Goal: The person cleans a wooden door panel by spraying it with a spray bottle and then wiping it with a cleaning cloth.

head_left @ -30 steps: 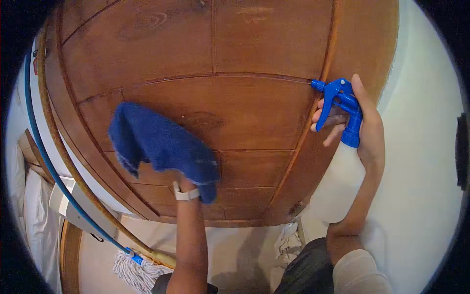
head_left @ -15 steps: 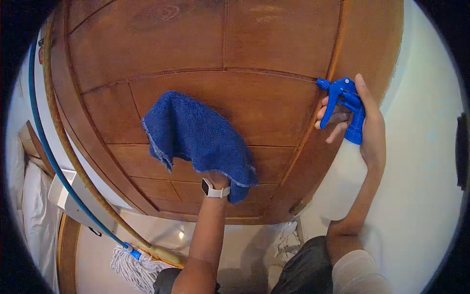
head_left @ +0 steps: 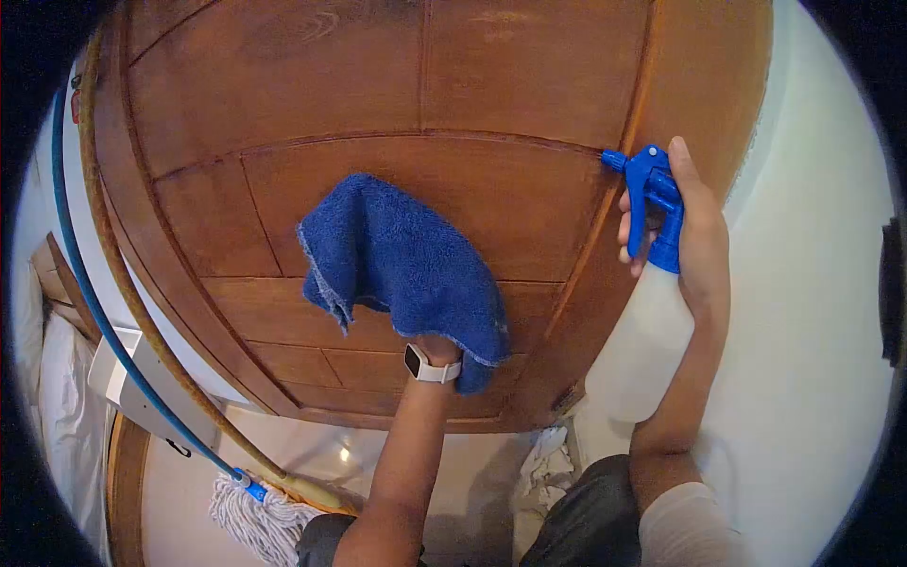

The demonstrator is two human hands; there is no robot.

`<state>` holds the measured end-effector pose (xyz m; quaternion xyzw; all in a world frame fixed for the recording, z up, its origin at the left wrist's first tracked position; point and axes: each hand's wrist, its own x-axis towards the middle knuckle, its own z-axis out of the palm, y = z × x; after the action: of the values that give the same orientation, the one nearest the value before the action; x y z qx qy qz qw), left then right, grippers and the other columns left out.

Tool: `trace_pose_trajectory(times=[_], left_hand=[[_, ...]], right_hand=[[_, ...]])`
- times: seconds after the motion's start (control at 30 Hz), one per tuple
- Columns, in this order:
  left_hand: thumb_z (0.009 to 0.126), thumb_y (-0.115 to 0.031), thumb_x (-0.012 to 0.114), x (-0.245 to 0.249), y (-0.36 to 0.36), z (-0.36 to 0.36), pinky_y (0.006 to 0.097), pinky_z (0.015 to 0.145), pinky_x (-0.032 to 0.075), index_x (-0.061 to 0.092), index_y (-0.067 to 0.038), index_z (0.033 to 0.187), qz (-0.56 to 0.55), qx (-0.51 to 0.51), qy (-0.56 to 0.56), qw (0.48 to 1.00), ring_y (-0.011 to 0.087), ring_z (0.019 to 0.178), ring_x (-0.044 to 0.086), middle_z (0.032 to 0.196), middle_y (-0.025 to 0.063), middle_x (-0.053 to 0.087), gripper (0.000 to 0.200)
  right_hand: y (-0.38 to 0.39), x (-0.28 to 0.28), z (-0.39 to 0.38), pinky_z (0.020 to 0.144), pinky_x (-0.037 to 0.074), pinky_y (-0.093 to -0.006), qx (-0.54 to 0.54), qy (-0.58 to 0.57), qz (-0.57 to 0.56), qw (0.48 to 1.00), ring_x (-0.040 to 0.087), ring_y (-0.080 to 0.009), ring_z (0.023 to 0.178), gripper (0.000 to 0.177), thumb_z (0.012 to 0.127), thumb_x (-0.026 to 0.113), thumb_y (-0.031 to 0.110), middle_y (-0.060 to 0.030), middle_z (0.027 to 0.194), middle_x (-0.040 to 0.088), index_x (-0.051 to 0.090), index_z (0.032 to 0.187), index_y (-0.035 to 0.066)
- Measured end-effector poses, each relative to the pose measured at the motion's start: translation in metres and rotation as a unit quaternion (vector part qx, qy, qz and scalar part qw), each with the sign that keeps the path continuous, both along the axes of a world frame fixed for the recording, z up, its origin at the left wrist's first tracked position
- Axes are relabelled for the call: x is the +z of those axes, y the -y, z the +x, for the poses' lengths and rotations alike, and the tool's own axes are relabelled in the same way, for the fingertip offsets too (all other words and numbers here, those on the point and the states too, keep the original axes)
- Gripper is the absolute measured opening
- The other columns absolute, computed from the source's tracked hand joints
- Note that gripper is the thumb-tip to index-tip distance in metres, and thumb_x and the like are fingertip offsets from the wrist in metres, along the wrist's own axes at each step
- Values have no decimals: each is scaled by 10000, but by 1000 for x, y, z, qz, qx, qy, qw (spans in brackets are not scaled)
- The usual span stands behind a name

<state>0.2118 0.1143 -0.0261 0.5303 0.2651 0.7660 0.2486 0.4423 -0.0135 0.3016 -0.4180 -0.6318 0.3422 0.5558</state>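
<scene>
A blue terry cloth (head_left: pixel 406 255) is draped over my left hand (head_left: pixel 438 349) in front of the brown wooden door (head_left: pixel 515 208). The cloth hides the fingers, so only the back of the wrist shows, with a white-strapped watch (head_left: pixel 430 365) on it. On the right, my right hand (head_left: pixel 701 227) is wrapped round the neck of a spray bottle (head_left: pixel 642 331) with a blue trigger head and a pale body. Its nozzle points left toward the door, and the fingertips show behind the trigger.
A mop (head_left: pixel 265 520) with white strands lies at lower left, its blue handle beside a brown wooden pole (head_left: pixel 142 293). Close to them stands a white container (head_left: pixel 142 378). Crumpled whitish cloth (head_left: pixel 546 468) lies by the door's lower right corner, next to the white wall (head_left: pixel 803 378).
My left hand and the cloth have shifted right across the door. The fingers of my right hand have drawn in closer behind the spray trigger. The view has moved slightly.
</scene>
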Motion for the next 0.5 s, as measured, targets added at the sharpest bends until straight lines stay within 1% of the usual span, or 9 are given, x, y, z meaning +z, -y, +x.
trace_pose_trajectory(times=[0.03,0.07,0.13,0.17,0.23,0.33,0.47,0.5], left_hand=[[1101,-446,413,2,2,-1,443,1108,428,496,-111,1408,-3,-18,-3,1000,284,1178,566,1304,115,615,461],[1103,-448,404,4,4,-1,442,1107,429,495,-114,1408,9,-29,-9,999,284,1177,566,1307,114,612,462],[1086,-400,456,9,7,0,444,1062,462,540,-87,1369,24,7,-25,999,288,1153,595,1285,124,634,431],[1066,-351,518,13,7,4,445,1018,494,584,-58,1330,28,54,-35,998,292,1129,624,1260,134,657,400],[1037,-300,595,20,11,12,446,982,524,630,-27,1288,49,1,35,998,290,1111,653,1239,138,681,373],[1033,-300,600,35,14,17,447,987,521,629,-30,1293,65,-17,58,996,291,1120,649,1246,138,678,376],[1027,-299,606,65,19,32,447,994,516,628,-35,1298,79,38,-10,996,292,1131,644,1255,138,675,379],[1026,-299,608,74,21,38,447,996,515,627,-36,1300,85,59,-36,994,292,1134,642,1258,138,674,381]], right_hand=[[1,0,-2,418,488,-270,-16,0,1,1000,617,-179,468,714,1004,450,682,-108,609,642,660,830,23],[2,0,-4,413,477,-265,-32,0,2,999,596,-168,444,708,1003,454,684,-98,586,628,653,809,32],[1,0,-7,410,469,-261,-38,-7,5,999,574,-158,423,704,1004,454,684,-86,564,613,646,790,41],[1,0,-8,409,465,-259,-42,-11,6,999,562,-153,412,702,1004,455,684,-81,553,605,642,780,45],[-1,1,-4,418,485,-266,-23,6,8,1000,599,-170,447,714,1003,449,687,-98,588,631,655,816,30],[1,3,-2,439,522,-281,16,4,10,1000,670,-209,538,738,1001,439,690,-138,677,682,673,893,-1],[-1,4,4,473,570,-309,65,2,18,998,745,-266,694,776,1003,427,682,-195,820,732,682,1009,-50],[-2,4,4,476,576,-314,68,0,20,997,747,-263,702,762,1014,417,667,-194,826,734,687,1002,-45]])
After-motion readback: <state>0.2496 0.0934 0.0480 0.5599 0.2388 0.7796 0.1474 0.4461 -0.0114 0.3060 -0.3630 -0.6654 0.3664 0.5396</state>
